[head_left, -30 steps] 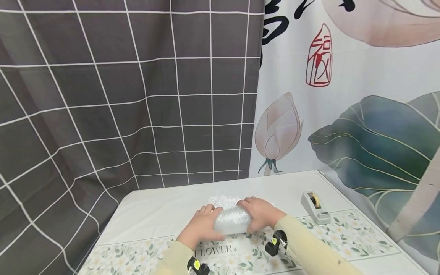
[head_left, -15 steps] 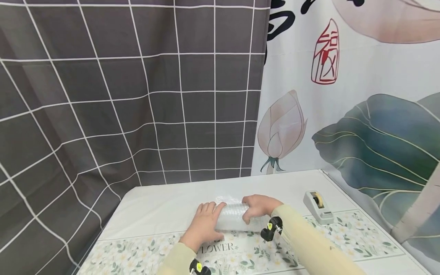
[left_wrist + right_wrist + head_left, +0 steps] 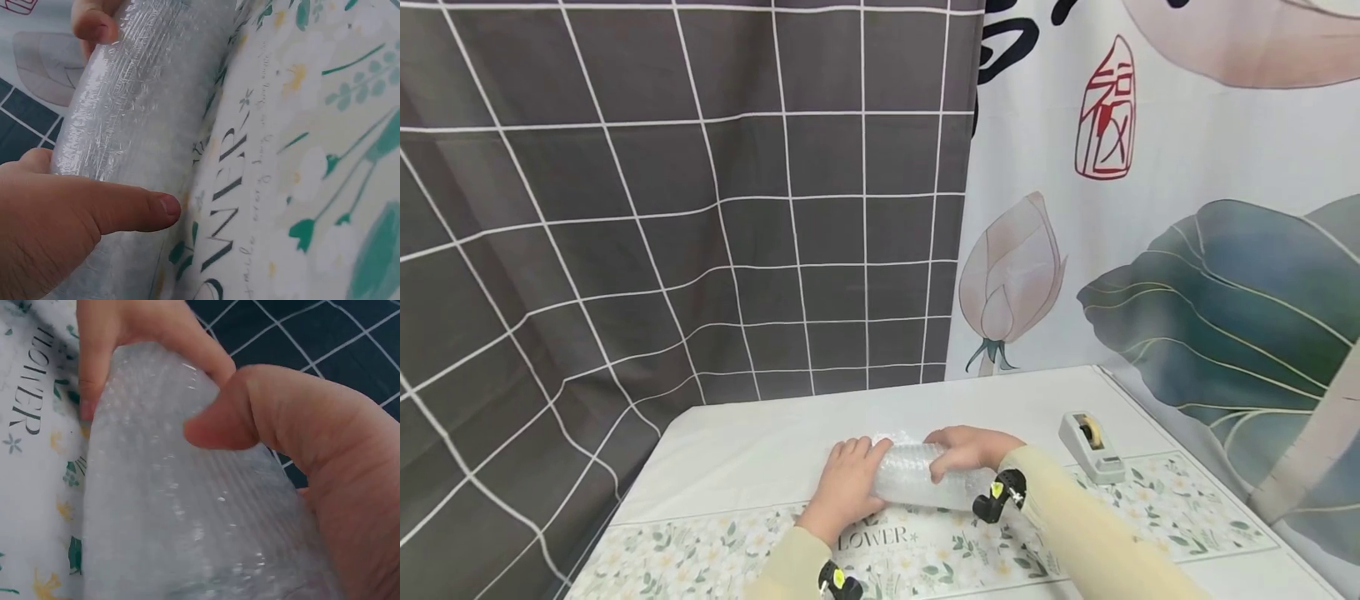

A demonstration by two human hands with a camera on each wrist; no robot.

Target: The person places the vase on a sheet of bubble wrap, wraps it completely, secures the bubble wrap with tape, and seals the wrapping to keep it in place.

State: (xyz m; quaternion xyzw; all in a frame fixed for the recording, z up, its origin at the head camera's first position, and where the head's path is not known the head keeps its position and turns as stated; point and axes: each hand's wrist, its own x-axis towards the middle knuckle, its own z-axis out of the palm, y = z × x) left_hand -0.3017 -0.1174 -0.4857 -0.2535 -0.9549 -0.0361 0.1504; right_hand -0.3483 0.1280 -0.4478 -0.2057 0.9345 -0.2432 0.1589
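Where the roll (image 3: 910,492) lies: on the tabletop (image 3: 752,450), across the far edge of the floral band (image 3: 685,550), its length running left to right between the 2 hands.
Left hand (image 3: 841,487): grasping the left end, thumb along the near side, fingers over the far side; little changed in 1.0 s.
Right hand (image 3: 972,447): grasping the roll from its far side, thumb bent onto the upper face; its fingers are mostly hidden.
Right end: now exposed on the near side of the right hand, which covered it 1.0 s ago.
Loose wrap (image 3: 901,437): a small strip behind the roll, with less of it showing than 1.0 s ago.
Shifted grip: judged a regrip by 1 hand while the other steadies; the shrinking strip suggests the wrap is nearly gathered in.
Roll's surface: no tape can be made out, so it is probably unfastened; any contents cannot be told.
Dispenser (image 3: 1093,450): beyond the right forearm, touched by neither hand.
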